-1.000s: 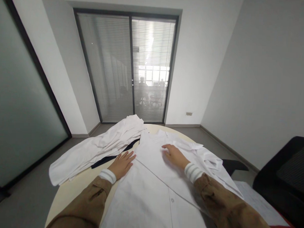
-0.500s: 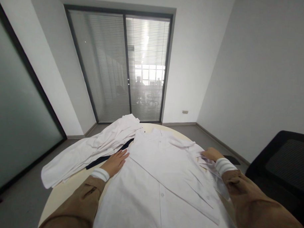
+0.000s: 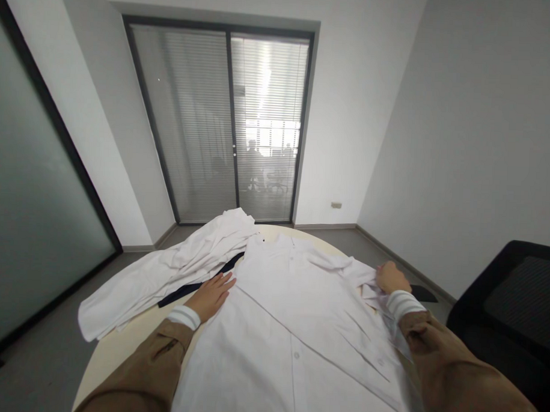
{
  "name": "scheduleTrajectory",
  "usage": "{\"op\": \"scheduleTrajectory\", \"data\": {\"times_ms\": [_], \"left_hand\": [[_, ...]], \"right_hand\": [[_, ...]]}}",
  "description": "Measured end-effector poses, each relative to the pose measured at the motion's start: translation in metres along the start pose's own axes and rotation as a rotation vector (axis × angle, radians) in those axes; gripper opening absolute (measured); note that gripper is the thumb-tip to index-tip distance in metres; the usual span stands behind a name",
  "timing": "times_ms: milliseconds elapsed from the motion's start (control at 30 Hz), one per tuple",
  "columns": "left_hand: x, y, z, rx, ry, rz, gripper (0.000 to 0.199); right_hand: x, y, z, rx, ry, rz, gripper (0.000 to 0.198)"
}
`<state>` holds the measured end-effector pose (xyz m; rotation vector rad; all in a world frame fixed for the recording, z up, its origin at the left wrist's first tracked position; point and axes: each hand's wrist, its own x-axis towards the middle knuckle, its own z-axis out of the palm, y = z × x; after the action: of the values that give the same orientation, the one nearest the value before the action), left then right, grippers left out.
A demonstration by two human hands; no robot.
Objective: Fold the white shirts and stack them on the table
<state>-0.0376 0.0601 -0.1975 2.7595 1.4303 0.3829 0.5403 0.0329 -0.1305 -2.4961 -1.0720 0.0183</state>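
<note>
A white button-front shirt (image 3: 271, 314) lies spread over the table, its collar end toward the far edge. One of its sleeves crosses the front diagonally down to the right. My left hand (image 3: 212, 295) rests flat on the shirt's left edge, fingers stretched out. At the right side, my right hand (image 3: 391, 277) is closed on the shirt's other sleeve (image 3: 363, 272), which is pulled out past the table's edge. The fingertips of that hand are partly hidden by the hand itself.
The round pale table (image 3: 120, 360) also carries a heap of white garments (image 3: 164, 274) on the left, with a dark blue cloth (image 3: 182, 293) beside it. A black mesh chair (image 3: 510, 304) stands close on the right. Glass panels with blinds (image 3: 205, 125) are beyond the table.
My right hand has moved slightly right and up, drawing the sleeve outward. The left hand stays on the shirt. The whole view has shifted a little.
</note>
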Motion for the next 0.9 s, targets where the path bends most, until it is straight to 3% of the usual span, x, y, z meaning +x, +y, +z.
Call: {"op": "scheduleTrajectory", "data": {"times_ms": [100,200,300,433,533,600,667,800,900], "left_hand": [[0.000,0.001,-0.001,0.003,-0.003,-0.005,0.048],[0.000,0.002,-0.001,0.012,0.006,-0.005,0.048],[0.000,0.004,-0.003,0.022,-0.003,-0.005,0.049],[0.000,0.006,-0.006,0.025,-0.022,-0.009,0.049],[0.000,0.006,-0.006,0.024,-0.018,-0.007,0.049],[-0.001,0.005,-0.005,0.019,-0.012,-0.005,0.049],[-0.001,0.004,-0.004,0.011,0.000,-0.003,0.049],[-0.001,0.002,-0.002,0.008,0.003,0.001,0.049],[-0.001,0.001,-0.002,0.007,0.002,0.002,0.049]], "right_hand": [[-0.005,-0.016,-0.012,0.029,-0.027,0.041,0.042],[-0.015,-0.040,-0.025,0.065,0.017,-0.025,0.044],[-0.035,-0.073,-0.038,0.060,0.077,-0.141,0.045],[-0.079,-0.117,-0.045,0.087,0.071,-0.443,0.038],[-0.111,-0.138,-0.040,0.127,-0.190,-0.750,0.036],[-0.125,-0.143,-0.033,0.101,-0.357,-0.844,0.035],[-0.130,-0.142,-0.026,0.045,-0.381,-0.824,0.035],[-0.118,-0.133,-0.022,-0.070,-0.246,-0.623,0.042],[-0.103,-0.122,-0.025,-0.111,-0.380,-0.573,0.061]]}}
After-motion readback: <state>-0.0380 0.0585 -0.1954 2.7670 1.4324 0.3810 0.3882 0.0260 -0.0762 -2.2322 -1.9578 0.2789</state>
